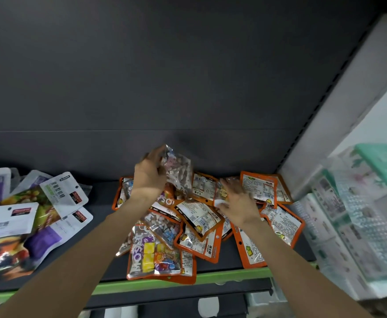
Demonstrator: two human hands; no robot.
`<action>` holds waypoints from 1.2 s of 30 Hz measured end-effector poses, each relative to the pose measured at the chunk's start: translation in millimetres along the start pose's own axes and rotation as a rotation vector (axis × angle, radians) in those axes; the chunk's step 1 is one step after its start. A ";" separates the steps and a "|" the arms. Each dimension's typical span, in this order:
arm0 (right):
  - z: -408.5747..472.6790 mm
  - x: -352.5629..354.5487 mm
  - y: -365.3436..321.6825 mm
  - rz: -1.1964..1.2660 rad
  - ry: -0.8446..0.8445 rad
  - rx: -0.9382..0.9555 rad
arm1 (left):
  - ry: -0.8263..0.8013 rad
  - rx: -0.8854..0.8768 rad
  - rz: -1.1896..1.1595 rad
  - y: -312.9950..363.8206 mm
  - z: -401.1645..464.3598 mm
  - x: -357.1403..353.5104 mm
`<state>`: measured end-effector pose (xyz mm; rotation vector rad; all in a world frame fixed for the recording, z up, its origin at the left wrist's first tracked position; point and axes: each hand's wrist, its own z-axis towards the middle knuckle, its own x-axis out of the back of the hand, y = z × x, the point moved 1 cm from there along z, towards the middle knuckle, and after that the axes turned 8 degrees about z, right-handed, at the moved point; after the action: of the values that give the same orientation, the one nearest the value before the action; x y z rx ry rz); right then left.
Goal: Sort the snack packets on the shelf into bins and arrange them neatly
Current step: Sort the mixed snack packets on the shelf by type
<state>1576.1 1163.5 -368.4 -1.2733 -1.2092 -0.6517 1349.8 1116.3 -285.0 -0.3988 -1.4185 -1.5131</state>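
Head view: left hand [150,177] grips a clear candy packet [180,173]; right hand [238,200], fingers spread, presses orange-edged packets [201,216].

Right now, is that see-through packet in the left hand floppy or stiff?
Probably floppy: the clear packet looks crinkled and bent in the left hand. Probably light, since fingers alone lift it. Its glossy film may be slippery.

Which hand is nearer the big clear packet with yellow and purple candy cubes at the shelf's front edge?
Left. The left hand is up behind that clear candy-cube packet, holding another clear packet; the right hand is farther right over orange packets.
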 end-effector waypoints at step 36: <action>-35.6 27.1 65.9 1.012 0.301 -0.374 | -0.885 -0.612 0.079 69.7 -60.9 -112.3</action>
<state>1654.7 1152.4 -361.9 -1.7950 -0.0998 -0.2844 1480.3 1121.1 -349.1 -1.6341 -1.4963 -1.7724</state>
